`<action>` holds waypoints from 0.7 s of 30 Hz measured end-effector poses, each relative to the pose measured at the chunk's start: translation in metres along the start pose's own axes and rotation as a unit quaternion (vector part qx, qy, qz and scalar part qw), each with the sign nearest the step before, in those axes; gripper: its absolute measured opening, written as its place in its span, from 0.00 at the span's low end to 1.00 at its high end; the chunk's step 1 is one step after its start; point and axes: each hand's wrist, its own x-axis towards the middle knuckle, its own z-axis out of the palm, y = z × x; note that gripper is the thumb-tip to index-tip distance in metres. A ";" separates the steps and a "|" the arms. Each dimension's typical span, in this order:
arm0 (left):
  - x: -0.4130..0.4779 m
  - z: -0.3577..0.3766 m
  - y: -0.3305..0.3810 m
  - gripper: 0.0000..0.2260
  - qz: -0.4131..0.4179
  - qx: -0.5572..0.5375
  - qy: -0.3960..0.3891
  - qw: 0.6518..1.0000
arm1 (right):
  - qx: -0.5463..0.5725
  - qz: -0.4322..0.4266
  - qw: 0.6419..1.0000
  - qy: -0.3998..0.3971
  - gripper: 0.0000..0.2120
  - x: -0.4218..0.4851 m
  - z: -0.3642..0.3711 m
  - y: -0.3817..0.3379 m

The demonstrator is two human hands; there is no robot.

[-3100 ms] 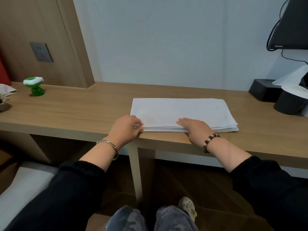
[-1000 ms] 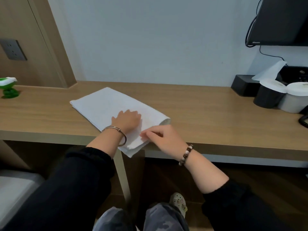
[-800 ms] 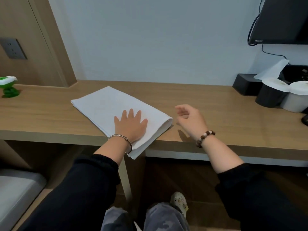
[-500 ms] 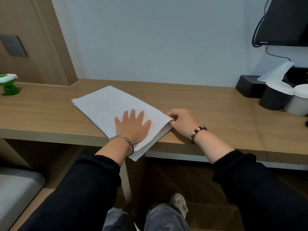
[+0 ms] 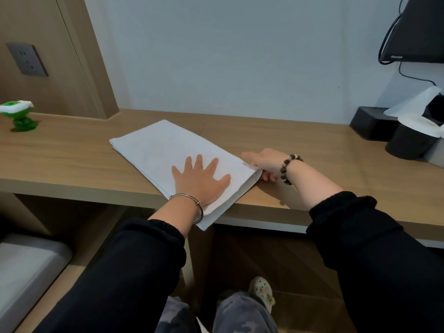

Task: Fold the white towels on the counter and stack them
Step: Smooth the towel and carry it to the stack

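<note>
Here, folded white towel (image 5: 168, 150) lies on wooden counter (image 5: 300, 150), long axis diagonal from far left to near right, near corner overhanging front edge; left hand (image 5: 200, 181) flat, fingers spread, pressing it; right hand (image 5: 263, 164) pinching right corner; pale wall behind; green toy (image 5: 18, 115) far left.

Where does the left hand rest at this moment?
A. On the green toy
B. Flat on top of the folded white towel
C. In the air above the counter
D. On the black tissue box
B: the left hand lies palm down, fingers spread, on the folded white towel, while the right hand grips its right edge.
</note>
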 end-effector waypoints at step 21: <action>-0.006 0.004 0.026 0.33 0.140 0.015 0.000 0.990 | -0.130 -0.091 0.953 0.257 0.14 0.041 0.015 0.003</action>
